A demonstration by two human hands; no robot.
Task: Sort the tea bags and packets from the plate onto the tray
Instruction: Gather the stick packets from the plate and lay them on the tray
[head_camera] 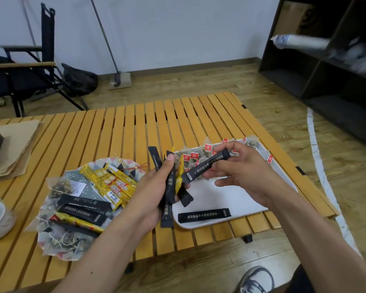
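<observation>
Plate (116, 161) sat left on slatted tabletop (135, 127), heaped with yellow Nescafe sticks (112, 185), black sticks (82, 203) and mesh tea bags (59, 240). Left hand (154, 193) hovered between plate and tray, grip clamped round black bundle (169, 187) with yellow packet among it. Right hand (239, 172), grip pinched on single black stick (205, 166), hung over white tray (230, 197). Red-tagged tea bags (190, 157) crowded tray's far end; lone black stick (204, 215) lay along near rim; middle bare. Tray's near rim ran close to tabletop's front edge.

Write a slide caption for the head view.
Left hand holds black stick packets; right hand pinches another packet above the white tray.
</observation>
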